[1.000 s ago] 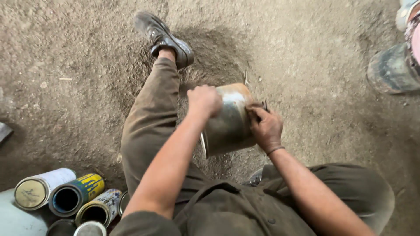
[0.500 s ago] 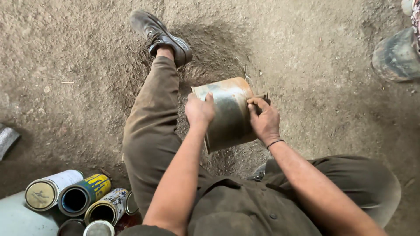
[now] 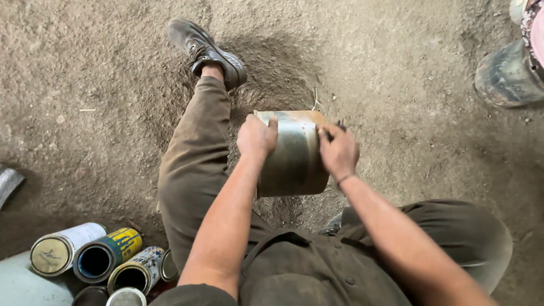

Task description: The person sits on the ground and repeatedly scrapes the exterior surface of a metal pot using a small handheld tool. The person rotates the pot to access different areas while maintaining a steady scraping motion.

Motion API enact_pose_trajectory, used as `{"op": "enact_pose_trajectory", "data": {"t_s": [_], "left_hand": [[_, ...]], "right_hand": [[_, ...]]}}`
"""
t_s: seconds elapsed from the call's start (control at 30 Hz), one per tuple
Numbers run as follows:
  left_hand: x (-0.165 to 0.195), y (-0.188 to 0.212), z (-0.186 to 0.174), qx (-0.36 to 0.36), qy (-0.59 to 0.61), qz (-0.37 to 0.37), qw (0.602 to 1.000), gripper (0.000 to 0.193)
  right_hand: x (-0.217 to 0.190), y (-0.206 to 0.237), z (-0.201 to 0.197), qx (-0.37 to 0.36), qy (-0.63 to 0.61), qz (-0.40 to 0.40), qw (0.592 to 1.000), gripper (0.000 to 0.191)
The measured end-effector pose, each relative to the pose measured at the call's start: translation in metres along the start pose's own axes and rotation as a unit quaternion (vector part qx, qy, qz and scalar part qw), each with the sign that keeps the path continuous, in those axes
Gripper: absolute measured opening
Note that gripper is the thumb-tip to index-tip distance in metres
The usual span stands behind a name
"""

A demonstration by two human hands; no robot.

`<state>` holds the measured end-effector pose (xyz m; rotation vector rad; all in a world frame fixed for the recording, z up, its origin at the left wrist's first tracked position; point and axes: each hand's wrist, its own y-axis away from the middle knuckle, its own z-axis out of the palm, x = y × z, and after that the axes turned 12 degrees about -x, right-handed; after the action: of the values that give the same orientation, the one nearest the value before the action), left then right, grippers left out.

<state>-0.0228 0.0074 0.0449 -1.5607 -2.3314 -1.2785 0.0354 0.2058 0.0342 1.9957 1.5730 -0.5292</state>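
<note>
While the person sat on the dirt floor (image 3: 85,68) with one leg stretched out, the curved metal sheet (image 3: 292,156) served as the landmark for everything else. Well to its left and lower lay a cluster of open tin cans (image 3: 93,260) on their sides. The left hand (image 3: 256,136) was closed over the sheet's left edge, thumb across its bright face. The sheet itself stood between the two hands, just in front of the torso and above the ground, its long axis running away from the body toward the shoe (image 3: 207,51). The right hand (image 3: 338,150) gripped the right edge, fingers curled around it. Both hands sat about equally near. Far to the right stood another person's boot (image 3: 507,73).
</note>
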Motion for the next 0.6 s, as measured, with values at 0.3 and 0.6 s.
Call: {"op": "enact_pose_trajectory", "data": {"t_s": [0.3,0.6], "left_hand": [[-0.002,-0.008,0.003,0.012,0.008,0.012,1.0,0.062],[-0.02,-0.007,0.019,0.037,0.007,0.046,0.998,0.062]], "right_hand": [[0.008,0.036,-0.005,0.008,-0.009,-0.114,0.993,0.027],[-0.001,-0.012,-0.007,-0.042,0.062,-0.037,0.997,0.019]]}}
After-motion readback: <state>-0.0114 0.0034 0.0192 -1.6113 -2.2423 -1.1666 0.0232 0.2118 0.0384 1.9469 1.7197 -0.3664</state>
